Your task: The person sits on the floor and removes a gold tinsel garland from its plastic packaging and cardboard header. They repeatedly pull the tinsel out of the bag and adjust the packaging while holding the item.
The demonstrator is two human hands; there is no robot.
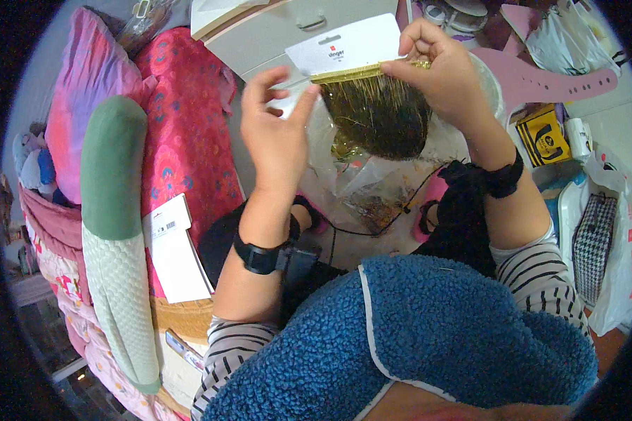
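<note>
A white header card (347,46) bearing print has a gold band (347,73) along its lower edge. Dark brown fringe-like strands (384,121) with golden glints hang below the band. My right hand (442,68) pinches the card and band at their right end. Close to the band's left end, my left hand (276,121) has thumb and fingers apart, with nothing seen between them. Beneath the strands lies a crumpled clear plastic bag (337,184) with bits inside. Whether the strands touch the bag cannot be told.
White folded cards (176,258) lie on red patterned cloth (184,131) at left, beside a long green-and-white cushion (113,210). A phone (176,342) rests lower down. Drawers (316,31) stand ahead. A black cable (368,233) crosses the floor. Right are a yellow-black box (545,137) and plastic bag (613,294).
</note>
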